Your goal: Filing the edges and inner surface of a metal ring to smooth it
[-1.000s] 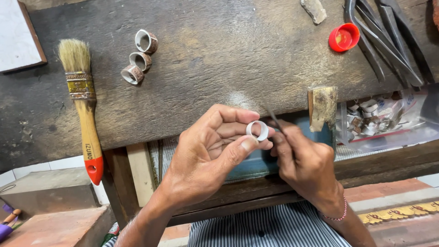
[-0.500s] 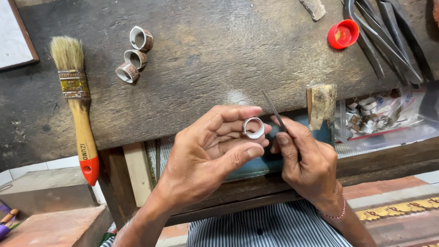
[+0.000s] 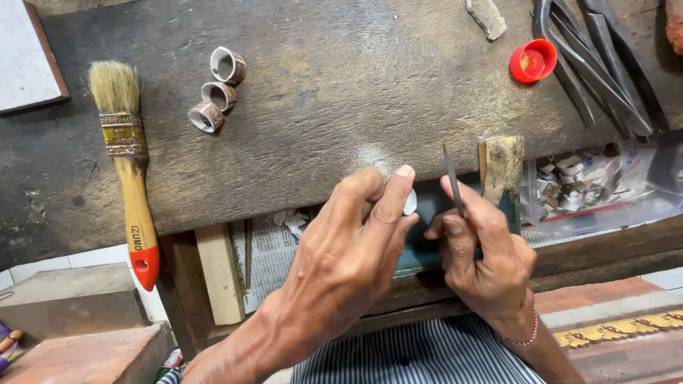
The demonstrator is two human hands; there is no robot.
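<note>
hands are seen from above at the near edge of a dark, worn wooden table [image 3: 341,92]. a small pale metal ring [image 3: 410,202] is pinched in the grip of the left hand [image 3: 348,256], held between the thumb and the fingertips; only a sliver of it is seen past the thumb. a thin dark needle file [image 3: 452,181] is grasped in the right hand [image 3: 484,256], its grip clenched around the lower end, the point raised upward just beside the ring. whether file and ring touch cannot be told. a pink bead bracelet [image 3: 523,340] is worn on the right wrist.

a wooden bench pin [image 3: 501,167] is fixed at the table's edge just right of the file. three patterned rings [image 3: 218,89] are laid on their sides at the upper left of the table, close together. a paintbrush [image 3: 128,163] with a wooden handle and red tip is laid to their left, bristles pointing away. a red bottle cap [image 3: 532,60] is set near the upper right, beside several dark pliers [image 3: 605,64]. a clear plastic bag of metal pieces [image 3: 583,185] is kept in a drawer below the table's edge, right of the hands.
</note>
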